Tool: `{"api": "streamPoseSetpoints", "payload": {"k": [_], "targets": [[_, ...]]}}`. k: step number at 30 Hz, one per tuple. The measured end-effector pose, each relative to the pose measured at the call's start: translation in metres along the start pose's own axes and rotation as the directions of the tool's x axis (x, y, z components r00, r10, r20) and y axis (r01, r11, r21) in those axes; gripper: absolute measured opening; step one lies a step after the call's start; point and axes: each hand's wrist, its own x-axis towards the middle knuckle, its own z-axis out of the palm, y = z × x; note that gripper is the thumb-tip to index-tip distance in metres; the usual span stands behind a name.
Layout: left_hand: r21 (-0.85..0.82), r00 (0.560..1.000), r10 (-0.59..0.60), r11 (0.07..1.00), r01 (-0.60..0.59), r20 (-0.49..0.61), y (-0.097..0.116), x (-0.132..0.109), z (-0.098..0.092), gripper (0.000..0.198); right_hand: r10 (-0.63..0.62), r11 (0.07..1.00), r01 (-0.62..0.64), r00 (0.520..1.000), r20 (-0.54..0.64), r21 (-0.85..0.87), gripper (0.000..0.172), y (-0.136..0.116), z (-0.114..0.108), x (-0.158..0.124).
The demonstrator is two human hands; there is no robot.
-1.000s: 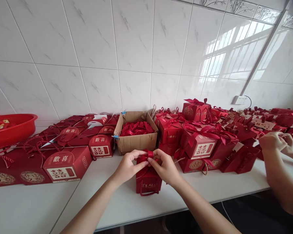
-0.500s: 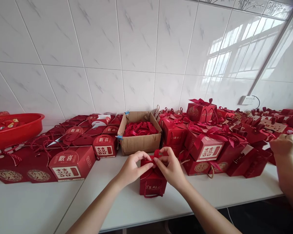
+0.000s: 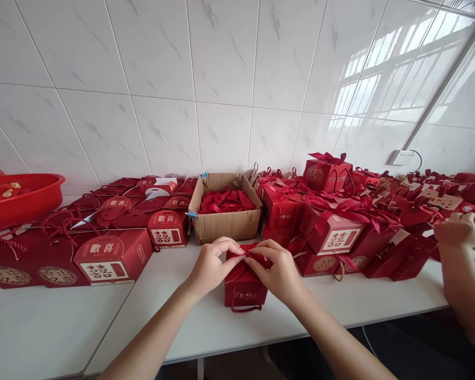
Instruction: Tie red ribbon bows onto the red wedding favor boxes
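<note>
A small red gift box with a cord handle hanging down its front stands on the white table. Over its top, my left hand pinches a red ribbon between thumb and fingers. My right hand pinches the same ribbon from the other side, the fingertips of both hands almost meeting. The knot or loop between them is largely covered by my fingers. Just behind the box is an open cardboard carton with a heap of red ribbons inside.
Red gift boxes without bows line the left side, near a red plastic basin. Boxes with ribbon bows are stacked on the right. Another person's hands work at the far right. A tiled wall rises behind the table.
My fingertips have come closer together and lower over the box top. The raised ribbon loop now lies flatter under my fingers. The view has shifted slightly.
</note>
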Motion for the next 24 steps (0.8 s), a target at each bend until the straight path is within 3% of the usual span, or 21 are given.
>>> {"api": "streamPoseSetpoints", "payload": {"k": [4,8,15,18,21,24], "targets": [[0.001,0.998,0.066,0.998,-0.066,-0.022,-0.002,0.001,0.001,0.008,0.023,0.995,-0.024,1.0,-0.011,-0.097,0.013,0.004,0.001,0.0],[-0.019,0.991,0.13,0.991,-0.131,-0.026,-0.008,0.005,0.002,0.011,0.117,0.993,-0.117,0.993,0.007,0.025,0.012,0.008,0.002,0.003],[-0.058,0.992,0.107,0.993,-0.103,0.063,-0.011,0.016,0.001,0.013,0.117,0.929,-0.203,0.955,0.273,0.311,0.029,0.009,0.003,0.004],[-0.014,0.999,0.046,0.999,-0.046,0.028,-0.006,0.016,0.0,0.005,0.169,0.879,-0.259,0.954,0.246,0.4,0.031,0.009,0.006,0.002],[0.056,0.998,-0.003,0.998,0.006,-0.065,0.004,0.008,-0.003,0.01,0.233,0.85,-0.293,0.954,0.187,0.437,0.033,0.009,0.009,-0.002],[0.1,1.0,-0.029,0.995,0.029,-0.002,0.014,-0.002,-0.006,0.007,0.253,0.861,-0.296,0.955,0.158,0.413,0.031,0.007,0.012,-0.005]]}}
